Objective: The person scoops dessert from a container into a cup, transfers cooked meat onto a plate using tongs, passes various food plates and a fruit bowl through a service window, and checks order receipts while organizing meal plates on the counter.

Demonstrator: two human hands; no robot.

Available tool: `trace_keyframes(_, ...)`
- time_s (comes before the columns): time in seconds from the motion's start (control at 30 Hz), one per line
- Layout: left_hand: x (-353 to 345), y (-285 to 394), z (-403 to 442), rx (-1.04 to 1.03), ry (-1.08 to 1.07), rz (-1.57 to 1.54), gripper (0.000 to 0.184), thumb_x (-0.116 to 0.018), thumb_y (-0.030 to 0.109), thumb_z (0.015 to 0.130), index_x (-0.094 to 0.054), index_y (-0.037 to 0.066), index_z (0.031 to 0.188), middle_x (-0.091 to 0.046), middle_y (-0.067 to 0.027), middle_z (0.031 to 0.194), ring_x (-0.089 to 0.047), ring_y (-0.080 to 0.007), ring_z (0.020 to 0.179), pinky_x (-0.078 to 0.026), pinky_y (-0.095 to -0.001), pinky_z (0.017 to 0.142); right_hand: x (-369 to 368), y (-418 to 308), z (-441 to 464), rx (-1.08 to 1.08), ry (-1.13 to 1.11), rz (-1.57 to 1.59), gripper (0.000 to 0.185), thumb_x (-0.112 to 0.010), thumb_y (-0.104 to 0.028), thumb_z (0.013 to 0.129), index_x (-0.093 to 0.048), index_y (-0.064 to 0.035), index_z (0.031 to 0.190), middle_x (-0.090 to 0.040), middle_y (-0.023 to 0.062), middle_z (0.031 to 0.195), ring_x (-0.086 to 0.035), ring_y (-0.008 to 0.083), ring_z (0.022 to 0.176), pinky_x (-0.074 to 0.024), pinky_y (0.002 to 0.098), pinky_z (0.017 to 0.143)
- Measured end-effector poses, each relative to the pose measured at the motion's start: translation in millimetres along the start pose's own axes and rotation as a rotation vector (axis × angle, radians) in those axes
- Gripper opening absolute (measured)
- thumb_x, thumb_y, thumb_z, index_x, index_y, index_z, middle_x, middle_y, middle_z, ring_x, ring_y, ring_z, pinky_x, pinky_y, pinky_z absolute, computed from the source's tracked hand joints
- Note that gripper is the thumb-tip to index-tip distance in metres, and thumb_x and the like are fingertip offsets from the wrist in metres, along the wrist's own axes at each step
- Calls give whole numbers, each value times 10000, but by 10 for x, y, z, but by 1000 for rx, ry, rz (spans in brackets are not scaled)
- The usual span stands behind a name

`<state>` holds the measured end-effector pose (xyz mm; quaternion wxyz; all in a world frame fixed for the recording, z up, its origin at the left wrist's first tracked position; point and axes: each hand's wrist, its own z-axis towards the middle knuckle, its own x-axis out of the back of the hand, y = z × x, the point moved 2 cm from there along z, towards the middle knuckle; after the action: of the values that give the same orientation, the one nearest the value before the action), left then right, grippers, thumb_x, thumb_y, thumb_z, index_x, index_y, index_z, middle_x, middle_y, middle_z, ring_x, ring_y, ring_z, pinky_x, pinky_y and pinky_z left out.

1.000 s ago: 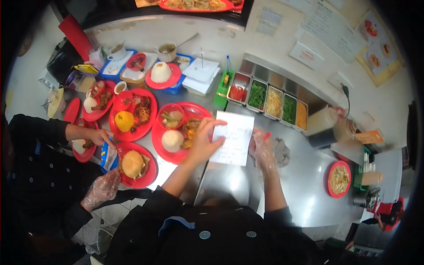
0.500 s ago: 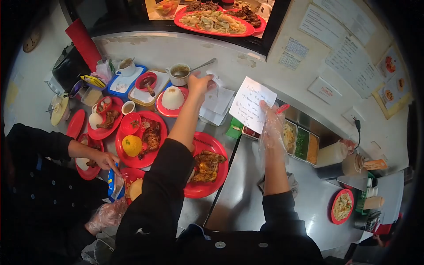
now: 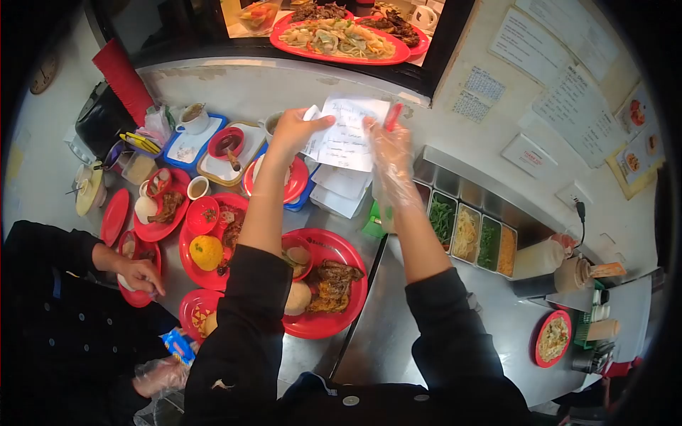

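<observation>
A handwritten paper slip (image 3: 346, 138) is held up in front of me between both hands. My bare left hand (image 3: 297, 133) is closed on its left edge, the thumb over the front, with another bit of white paper at its fingers. The clear-gloved right hand (image 3: 391, 153) grips the slip's right side, and a red pen (image 3: 393, 117) sticks up from it. Below the slip lies a stack of white papers (image 3: 339, 190). Beneath my left forearm is a red plate of grilled meat (image 3: 334, 284) with a mound of rice and a small red bowl.
At left a co-worker's hands, one bare (image 3: 141, 275), one gloved (image 3: 162, 376), are near a blue packet (image 3: 177, 346). Several red plates of food crowd the left counter. Metal topping bins (image 3: 465, 233), squeeze bottles (image 3: 543, 255) and a noodle plate (image 3: 553, 339) stand right.
My left hand has moved from beside the cup to the slip's left edge. The right hand brought the slip left and up. The co-worker's bare hand has left the blue packet, which shifted downward.
</observation>
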<state>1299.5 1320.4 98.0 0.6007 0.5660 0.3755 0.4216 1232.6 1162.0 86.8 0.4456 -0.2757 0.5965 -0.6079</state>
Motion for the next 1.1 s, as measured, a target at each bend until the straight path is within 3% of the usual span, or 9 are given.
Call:
trace_keyframes(0.03,-5,-183,131,3,-1,-4,374,-715,300,746,-639,-23,919,-667,-104,802,-625,-185,612,-503,-321,638,12,197,62,40,-3,-64,212,-648,-194,810,-633,15,778,-596,59,663,-544,131,611,-432,306,557)
trace_keyframes(0.1,-25,-650,289,83,108,836,488,-732,362,706,-621,-61,920,-647,-226,879,-642,-309,815,-501,-368,728,150,585,7,8,8,-223,242,-637,-227,811,-630,10,766,-596,84,660,-558,166,620,-437,328,564)
trace_keyframes(0.23,-161,-929,134,-22,23,1021,499,-706,395,708,-608,-68,868,-614,-270,894,-597,-394,867,-475,-421,756,422,992,-48,-55,35,-831,366,-593,-359,817,-621,-9,716,-599,182,648,-615,305,654,-456,415,593)
trace_keyframes(0.27,-129,-713,-2,13,116,937,452,-657,375,744,-600,-61,849,-613,-263,893,-591,-393,861,-462,-426,758,458,604,-204,-151,-3,-760,311,-636,-352,797,-599,-45,832,-458,-11,630,-444,124,580,-390,300,535)
trace_keyframes(0.37,55,-626,-228,-7,276,635,352,-555,317,808,-580,-34,808,-610,-217,841,-588,-351,795,-444,-405,721,772,470,-138,59,162,-607,293,-567,-337,865,-580,-46,898,-469,2,690,-449,138,631,-406,322,574)
trace_keyframes(0.43,171,-583,-347,-75,342,425,305,-501,280,837,-568,-14,787,-608,-178,790,-589,-310,734,-439,-379,680,878,231,-171,283,157,-466,274,-477,-281,896,-591,-39,956,-589,165,839,-576,319,820,-441,422,720)
trace_keyframes(0.53,154,-432,-592,-9,172,-165,113,-473,134,841,-520,46,790,-474,10,672,-456,-49,655,-341,-226,555,846,109,-220,577,111,-827,229,-455,-219,901,-586,-31,913,-573,169,870,-549,326,865,-431,424,758)
trace_keyframes(0.97,-109,641,-1207,-176,-62,-157,155,-656,92,818,-630,-26,915,-653,-59,823,-601,-74,731,-475,-204,611,731,-102,-281,179,-38,-1328,292,-565,-260,827,-610,20,896,-588,256,914,-596,348,855,-480,390,736)
trace_keyframes(1.1,-315,1104,-1511,-294,-222,-162,200,-664,83,809,-619,-26,971,-641,-70,869,-602,-98,780,-488,-221,681,684,-1131,-980,-191,-405,189,272,-596,-274,860,-643,-8,894,-637,115,821,-592,189,739,-474,309,664)
